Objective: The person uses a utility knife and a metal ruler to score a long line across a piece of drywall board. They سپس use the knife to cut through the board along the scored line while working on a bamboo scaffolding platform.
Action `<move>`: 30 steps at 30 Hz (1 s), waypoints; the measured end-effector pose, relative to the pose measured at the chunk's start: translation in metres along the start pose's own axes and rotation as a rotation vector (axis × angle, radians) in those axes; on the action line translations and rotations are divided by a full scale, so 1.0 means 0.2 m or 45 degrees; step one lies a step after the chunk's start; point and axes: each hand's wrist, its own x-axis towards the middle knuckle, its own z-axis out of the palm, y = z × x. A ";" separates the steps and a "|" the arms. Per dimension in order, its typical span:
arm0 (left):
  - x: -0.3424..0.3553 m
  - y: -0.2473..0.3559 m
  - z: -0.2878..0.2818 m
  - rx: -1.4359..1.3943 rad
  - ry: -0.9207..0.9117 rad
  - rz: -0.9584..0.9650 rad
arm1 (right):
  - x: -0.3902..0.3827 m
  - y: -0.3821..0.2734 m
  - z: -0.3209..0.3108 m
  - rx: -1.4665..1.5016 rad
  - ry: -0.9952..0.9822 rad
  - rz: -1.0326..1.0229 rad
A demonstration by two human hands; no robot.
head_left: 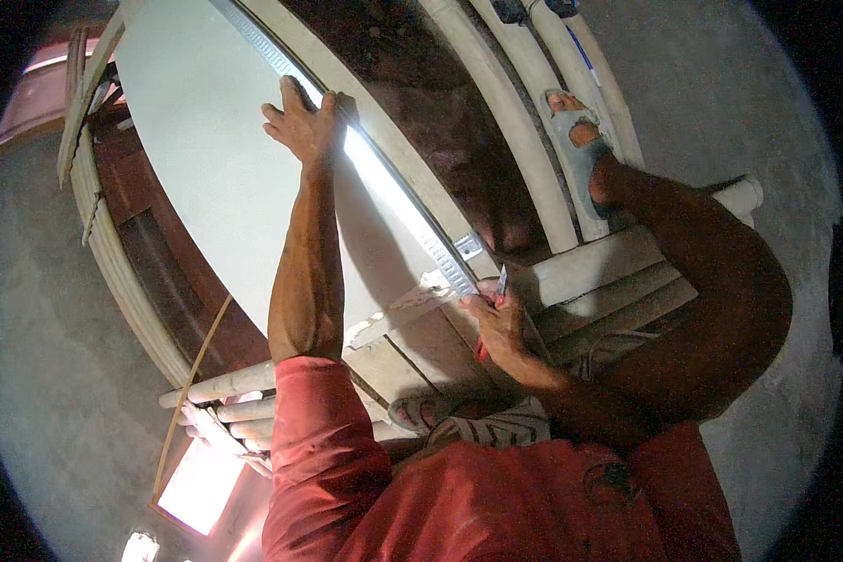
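A long perforated metal strip point(401, 211) lies slantwise along the right edge of a pale flat board point(206, 140). My left hand point(306, 126) is on the strip's upper part, its fingers to the left and its thumb to the right, holding it against the board. At the strip's lower end, my right hand point(498, 328) closes around a utility knife whose blade point(503, 279) points up; a bit of red shows below the fingers. My right thumb touches the strip's end. Near that hand, the board's lower edge point(398, 309) looks ragged and broken.
Pale poles point(525, 122) and planks point(590, 272) form a platform with dark gaps. My sandalled foot point(576, 140) rests on poles at upper right; another sandal point(421, 410) is below the board. A thin stick point(192, 384) leans at left. Dark objects point(534, 9) lie at the top.
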 end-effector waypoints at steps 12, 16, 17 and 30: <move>0.00 0.00 0.00 0.003 0.013 -0.019 | 0.01 0.05 -0.02 -0.139 0.003 -0.007; -0.02 0.03 -0.02 -0.080 0.002 -0.023 | 0.01 0.06 -0.02 -0.152 0.018 -0.052; -0.02 0.04 -0.03 -0.118 0.004 -0.019 | 0.01 0.05 -0.02 -0.115 0.037 -0.091; -0.02 0.09 -0.07 -0.038 -0.047 -0.095 | -0.01 -0.12 -0.01 -0.267 -0.099 0.106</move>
